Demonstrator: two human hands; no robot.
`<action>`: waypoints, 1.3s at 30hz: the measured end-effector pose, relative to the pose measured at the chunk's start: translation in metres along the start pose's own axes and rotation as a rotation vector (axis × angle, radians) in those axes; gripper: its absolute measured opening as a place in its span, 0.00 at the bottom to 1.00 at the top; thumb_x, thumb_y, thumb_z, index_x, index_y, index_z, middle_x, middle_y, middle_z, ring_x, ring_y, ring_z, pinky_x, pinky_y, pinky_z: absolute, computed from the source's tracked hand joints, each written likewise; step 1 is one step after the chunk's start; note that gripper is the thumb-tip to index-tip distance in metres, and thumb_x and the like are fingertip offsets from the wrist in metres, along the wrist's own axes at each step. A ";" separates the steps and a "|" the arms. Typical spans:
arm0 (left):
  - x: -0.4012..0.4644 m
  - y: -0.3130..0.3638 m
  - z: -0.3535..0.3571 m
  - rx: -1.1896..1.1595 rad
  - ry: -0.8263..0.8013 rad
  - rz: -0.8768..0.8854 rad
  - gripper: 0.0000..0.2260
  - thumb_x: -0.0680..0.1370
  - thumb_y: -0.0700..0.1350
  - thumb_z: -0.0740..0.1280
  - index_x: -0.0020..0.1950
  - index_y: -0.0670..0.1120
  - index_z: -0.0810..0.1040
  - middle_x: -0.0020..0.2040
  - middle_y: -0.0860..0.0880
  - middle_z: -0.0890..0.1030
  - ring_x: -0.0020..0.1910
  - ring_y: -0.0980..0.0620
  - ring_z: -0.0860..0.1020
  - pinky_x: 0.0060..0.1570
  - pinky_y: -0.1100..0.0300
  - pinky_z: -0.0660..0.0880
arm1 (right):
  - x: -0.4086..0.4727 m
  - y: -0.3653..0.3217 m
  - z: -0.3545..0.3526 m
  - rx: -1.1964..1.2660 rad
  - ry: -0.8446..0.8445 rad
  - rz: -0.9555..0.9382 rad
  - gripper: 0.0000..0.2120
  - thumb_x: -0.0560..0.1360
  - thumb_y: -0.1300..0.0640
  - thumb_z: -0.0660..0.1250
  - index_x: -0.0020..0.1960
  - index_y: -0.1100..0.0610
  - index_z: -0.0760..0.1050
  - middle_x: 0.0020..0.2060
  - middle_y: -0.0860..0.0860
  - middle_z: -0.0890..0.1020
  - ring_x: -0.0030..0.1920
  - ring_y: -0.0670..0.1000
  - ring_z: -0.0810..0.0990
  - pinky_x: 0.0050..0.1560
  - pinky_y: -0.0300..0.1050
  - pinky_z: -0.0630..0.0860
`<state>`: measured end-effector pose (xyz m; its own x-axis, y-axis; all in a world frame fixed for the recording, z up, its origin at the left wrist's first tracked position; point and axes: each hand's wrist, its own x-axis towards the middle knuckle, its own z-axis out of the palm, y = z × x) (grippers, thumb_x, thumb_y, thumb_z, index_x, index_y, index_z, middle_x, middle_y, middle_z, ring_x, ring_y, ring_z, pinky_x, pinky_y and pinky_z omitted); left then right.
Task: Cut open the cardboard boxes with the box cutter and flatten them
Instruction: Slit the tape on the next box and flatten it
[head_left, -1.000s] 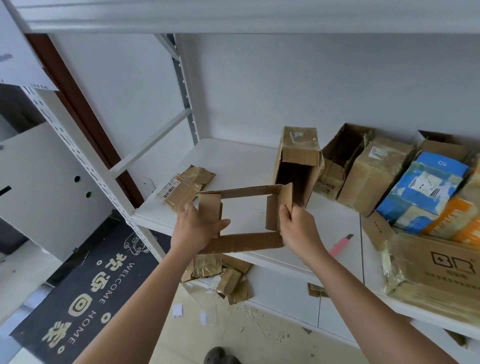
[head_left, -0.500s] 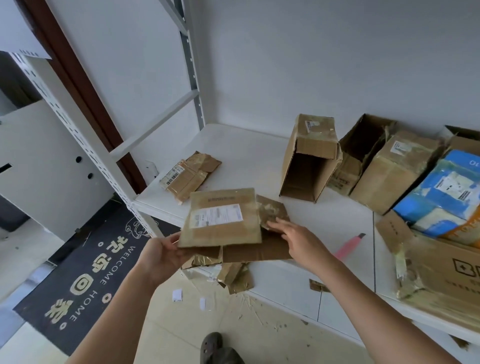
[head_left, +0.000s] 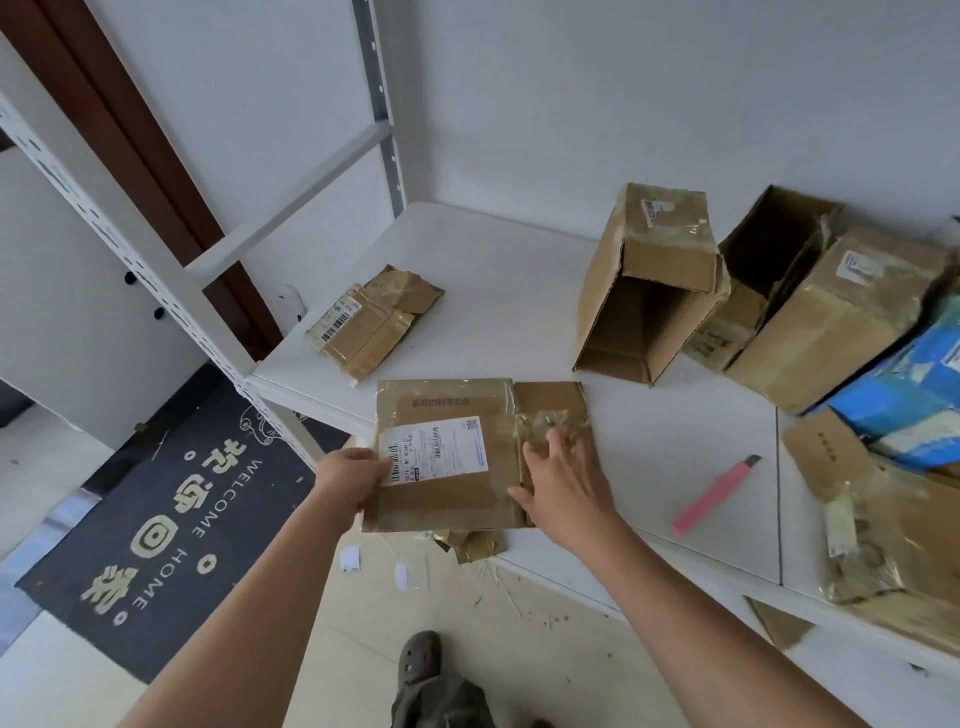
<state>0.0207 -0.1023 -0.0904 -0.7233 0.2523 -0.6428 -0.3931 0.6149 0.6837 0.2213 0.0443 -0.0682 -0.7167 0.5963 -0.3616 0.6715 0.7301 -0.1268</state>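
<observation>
A flattened cardboard box (head_left: 447, 493) with a white shipping label lies flat at the front edge of the white shelf (head_left: 519, 291). My left hand (head_left: 353, 480) grips its left edge, thumb on the label. My right hand (head_left: 558, 483) presses straight fingers on its right flap, where crumpled tape shows. The pink box cutter (head_left: 714, 496) lies on the shelf to the right of my right hand, untouched. An open-ended upright box (head_left: 649, 291) stands behind, at mid shelf.
Another flattened box (head_left: 371, 322) lies at the shelf's left rear. Several boxes (head_left: 831, 317) and a blue parcel (head_left: 909, 395) crowd the right side. Cardboard scraps (head_left: 470, 543) hang under the shelf edge. A welcome mat (head_left: 156, 499) and my shoe (head_left: 421, 657) are on the floor.
The box was an open square tube held between both hands a second ago. It has been collapsed and now lies flat, label up, with my right hand pressing on it.
</observation>
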 end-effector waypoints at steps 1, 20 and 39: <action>0.003 0.001 -0.001 0.011 0.002 0.004 0.18 0.76 0.38 0.72 0.65 0.39 0.76 0.55 0.41 0.80 0.54 0.43 0.79 0.56 0.47 0.78 | 0.001 -0.002 0.003 -0.002 -0.003 0.000 0.31 0.81 0.43 0.60 0.77 0.57 0.59 0.78 0.57 0.53 0.74 0.65 0.57 0.70 0.57 0.67; 0.005 0.041 -0.054 -0.483 -0.009 -0.113 0.03 0.79 0.34 0.66 0.47 0.40 0.74 0.40 0.44 0.79 0.33 0.51 0.80 0.29 0.58 0.76 | -0.003 -0.062 -0.031 0.209 0.429 0.027 0.31 0.81 0.41 0.59 0.79 0.48 0.53 0.79 0.58 0.41 0.78 0.63 0.49 0.75 0.57 0.56; 0.074 0.095 -0.020 0.683 0.134 0.699 0.18 0.80 0.39 0.60 0.71 0.45 0.70 0.74 0.44 0.66 0.70 0.42 0.67 0.67 0.47 0.67 | 0.089 -0.021 -0.035 0.899 0.234 0.374 0.38 0.78 0.64 0.67 0.80 0.48 0.50 0.74 0.56 0.62 0.72 0.56 0.67 0.60 0.42 0.69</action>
<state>-0.0815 -0.0406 -0.0662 -0.7430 0.6623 -0.0968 0.5292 0.6698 0.5209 0.1368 0.0940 -0.0651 -0.3846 0.8571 -0.3428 0.6850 0.0160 -0.7284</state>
